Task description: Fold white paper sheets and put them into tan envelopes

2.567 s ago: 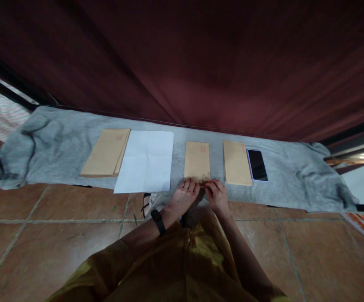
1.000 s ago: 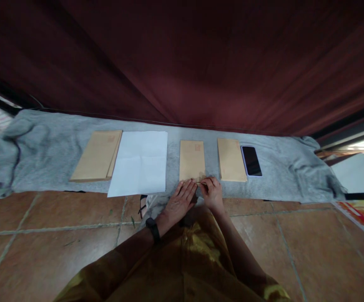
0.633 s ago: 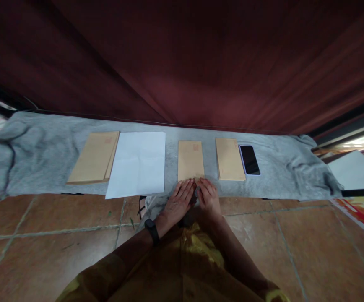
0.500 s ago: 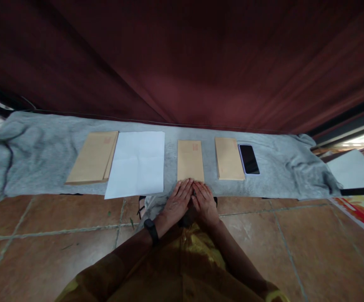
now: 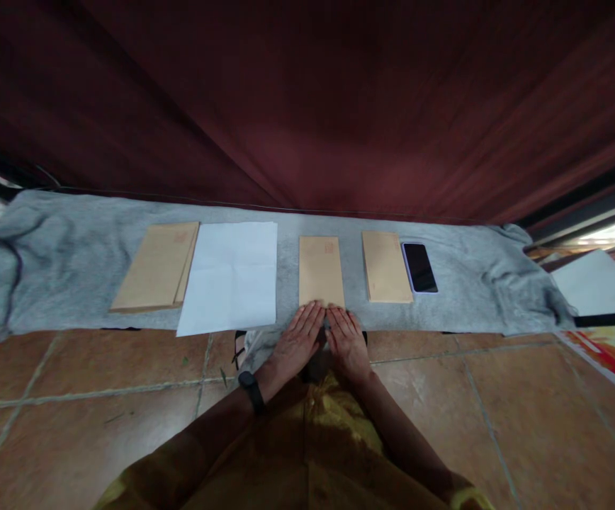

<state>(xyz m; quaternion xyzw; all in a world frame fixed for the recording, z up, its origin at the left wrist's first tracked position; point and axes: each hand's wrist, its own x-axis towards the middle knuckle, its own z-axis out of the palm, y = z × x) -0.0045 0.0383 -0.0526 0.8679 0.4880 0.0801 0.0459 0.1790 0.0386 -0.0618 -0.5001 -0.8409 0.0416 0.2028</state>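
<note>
A brown paper envelope point(image 5: 320, 268) with faint red print lies in the middle of a grey cloth point(image 5: 472, 283). My left hand point(image 5: 301, 333) rests flat on its near edge, fingers stretched out. Beside it, my right hand point(image 5: 348, 343) also lies flat with fingers extended, touching the same edge. The fingertips of both hands almost meet and cover the envelope's near end. Neither hand grips anything. A sheet of white paper point(image 5: 233, 276) lies to the left, and a small stack of brown envelopes point(image 5: 387, 268) to the right.
Larger brown envelopes point(image 5: 153, 265) lie at the far left, partly by the white paper. A phone point(image 5: 421, 268) in a light purple case sits right of the small stack. A dark red curtain point(image 5: 307, 106) hangs behind the narrow surface; tiled floor point(image 5: 100, 439) lies below.
My hands have moved slightly apart at the fingertips, still flat on the envelope's near edge. The envelopes, paper and phone have stayed in place.
</note>
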